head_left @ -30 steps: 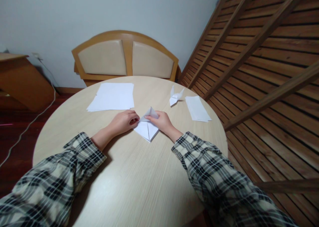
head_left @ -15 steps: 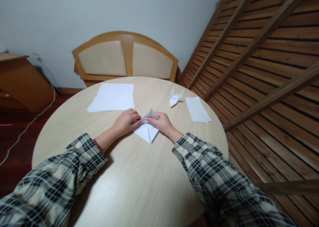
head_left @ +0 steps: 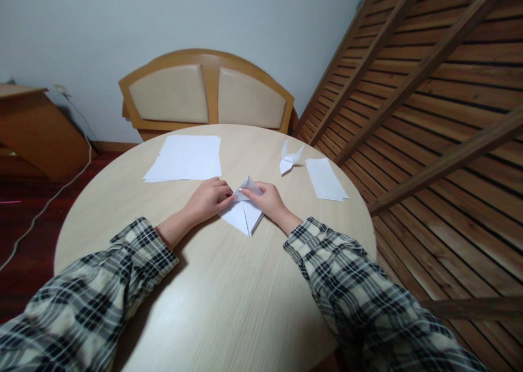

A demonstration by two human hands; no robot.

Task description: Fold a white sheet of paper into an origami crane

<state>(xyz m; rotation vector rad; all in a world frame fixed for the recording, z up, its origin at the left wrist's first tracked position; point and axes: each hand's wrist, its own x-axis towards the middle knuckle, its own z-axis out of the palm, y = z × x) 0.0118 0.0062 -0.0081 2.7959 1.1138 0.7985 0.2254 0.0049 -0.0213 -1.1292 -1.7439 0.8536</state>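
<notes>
A folded sheet of white paper [head_left: 239, 216] lies on the round table [head_left: 229, 285] in front of me, one point toward me and a triangular flap at its far end. My left hand [head_left: 210, 199] pinches its left edge, fingers bent and thumb along the fold. From the right, my right hand [head_left: 267, 200] grips the far flap, with the thumb on top and the other fingers partly hidden behind the paper. A white paper crane [head_left: 288, 162] stands beyond my right hand.
A stack of white paper sheets [head_left: 188, 157] lies at the table's far left. Smaller paper sheets [head_left: 324, 178] rest near the right edge. Behind the table stands a padded wooden headboard [head_left: 213, 91]; a slatted wooden panel [head_left: 429, 116] leans along the right side.
My right thumb has shifted slightly up and away from the crease onto the flap. The left hand keeps its hold, and the paper stays almost in place.
</notes>
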